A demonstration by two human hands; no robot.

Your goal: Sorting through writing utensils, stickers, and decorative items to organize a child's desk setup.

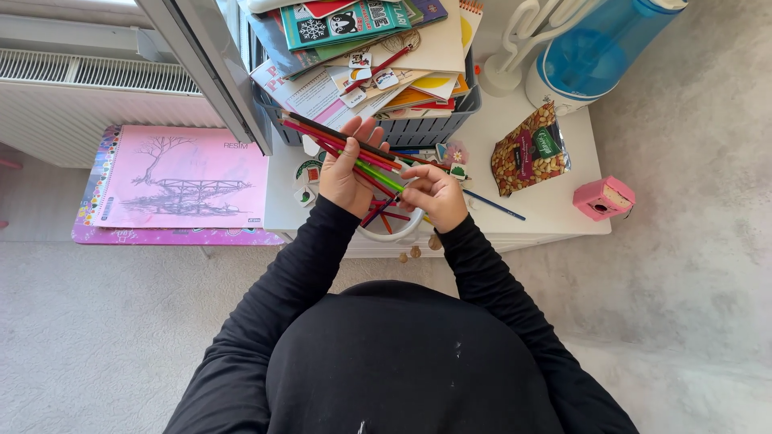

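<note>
Head view: person in black sleeves stands at a small white table (555,210). Left hand (344,173) grips a bunch of coloured pencils (346,146), fingers curled around it, tips fanning out to the far left. Right hand (437,195) pinches the near ends of a few pencils, fingers pressed together just above a white cup (394,231) that holds more red pencils. Bunch sits between both hands, over the table's near edge. One blue pencil (492,205) lies loose on the table to the right. Far side: grey basket (426,127) stuffed with books and cards. Right: bag of nuts (531,151), pink sharpener (603,198), blue jug (599,48). Left: pink sketch pad (181,177) by a radiator. Judgement: doing it well means keeping the left grip firm so the bunch stays aligned, and the right hand handling one pencil at a time, over the cup.
</note>
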